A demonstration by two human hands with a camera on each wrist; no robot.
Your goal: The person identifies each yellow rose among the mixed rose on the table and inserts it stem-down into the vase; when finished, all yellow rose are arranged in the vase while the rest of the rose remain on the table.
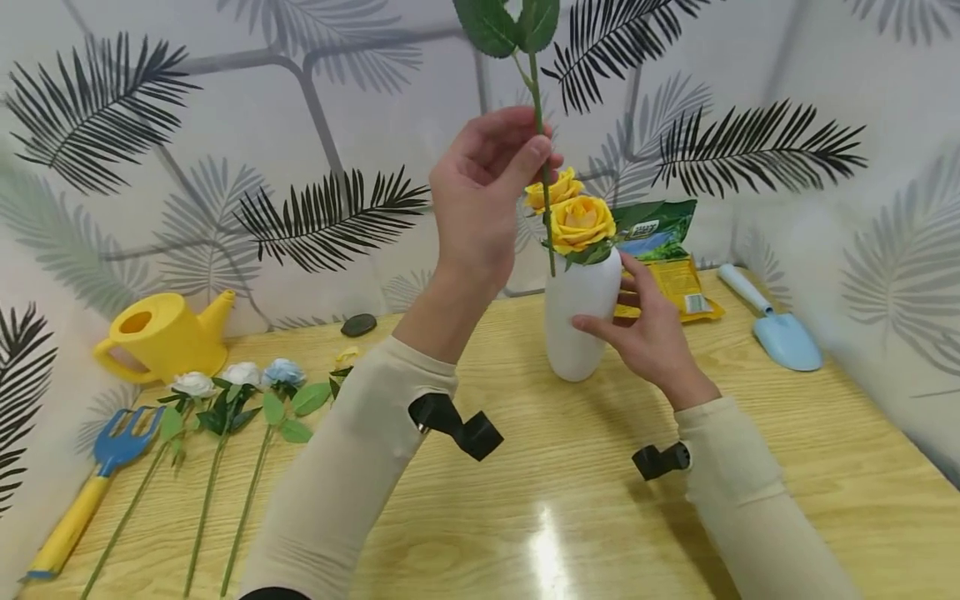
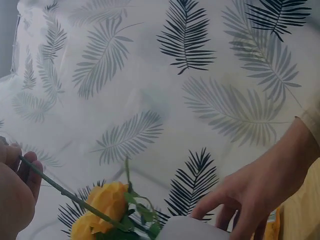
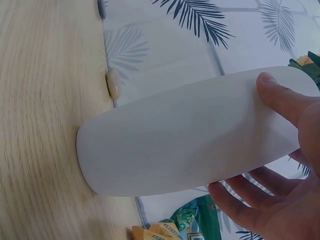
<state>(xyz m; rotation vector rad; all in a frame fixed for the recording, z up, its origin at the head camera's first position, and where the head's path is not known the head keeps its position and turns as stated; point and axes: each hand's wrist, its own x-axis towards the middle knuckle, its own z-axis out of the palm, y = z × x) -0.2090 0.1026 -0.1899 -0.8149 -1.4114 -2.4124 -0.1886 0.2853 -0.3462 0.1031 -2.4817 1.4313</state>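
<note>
Palm-leaf cloth [image 1: 360, 100] filled the background, rising behind a pale wooden table [image 1: 487, 517], and all the action was at centre right! Up went the stem [image 1: 546, 196], held upright, its lower end just at the vase's shoulder, its top out of frame. Left hand [image 1: 480, 187]: thumb and fingertips pinching that stem, nothing more. Right hand [image 1: 652, 329]: wrapped on the vase [image 1: 573, 312], thumb on the near side, fingers round the far one. Two yellow roses [image 1: 581, 223] crowded the mouth, and there lay the danger: a downward push could have snagged their petals or leaves, or slid the tip down the outside. So light a pinch might have let the stem twist, and a hard sideways knock could have tipped that narrow vase, had the right hand slackened. Behind it, a packet [image 1: 678, 287]; farther right, a blue trowel [image 1: 786, 340]. Away left, well clear, three roses [image 1: 242, 375] lay beside a fork [image 1: 123, 442] and a yellow watering can [image 1: 168, 346].
</note>
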